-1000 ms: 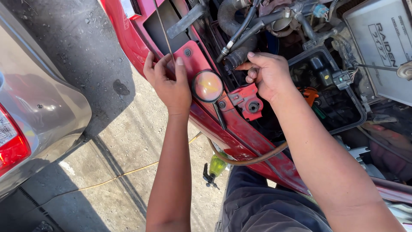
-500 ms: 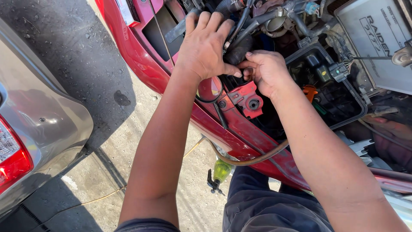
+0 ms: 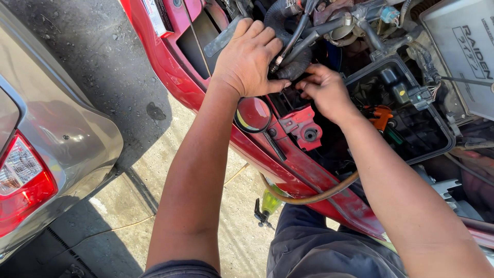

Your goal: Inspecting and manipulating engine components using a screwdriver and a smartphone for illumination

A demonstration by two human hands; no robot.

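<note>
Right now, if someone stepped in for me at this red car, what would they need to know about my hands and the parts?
Left hand: laid flat over the black hose at the front of the engine bay, palm down, no closed grip visible.
Right hand: fingertips pinched on a small black part beside the red bracket; what it holds is hidden.
Round red cap sits just below the left hand.
Done: hood open, both hands at the hose.
Left: cannot tell from this view.

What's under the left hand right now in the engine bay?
The left hand lies over a thick black hose, with a thinner cable running past its fingers. The right hand touches the same spot from below. The palm covers whatever sits directly beneath.
</note>
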